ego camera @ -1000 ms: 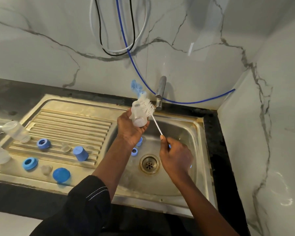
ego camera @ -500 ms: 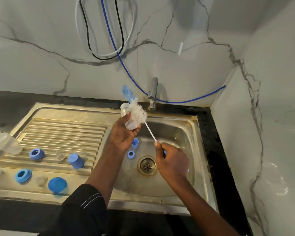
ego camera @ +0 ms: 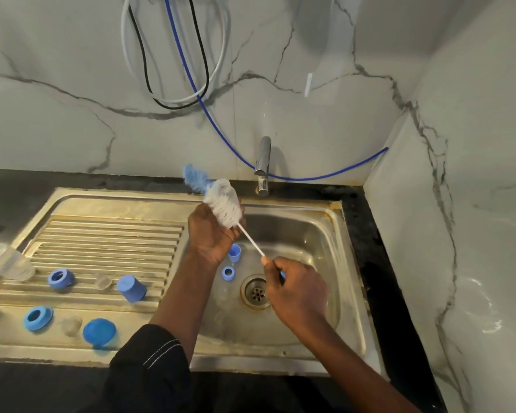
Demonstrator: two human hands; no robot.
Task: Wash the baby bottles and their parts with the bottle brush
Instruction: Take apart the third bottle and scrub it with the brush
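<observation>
Left hand (ego camera: pixel 212 235) clasped round clear baby bottle (ego camera: pixel 218 186), stuffed with fluffy white bottle brush (ego camera: pixel 228 211), thin stem pinched by right hand (ego camera: pixel 298 289).

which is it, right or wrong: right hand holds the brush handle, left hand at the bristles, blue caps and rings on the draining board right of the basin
Wrong on one point: in the head view the draining board with the blue caps and rings lies left of the basin, not right. The rest holds.
</observation>
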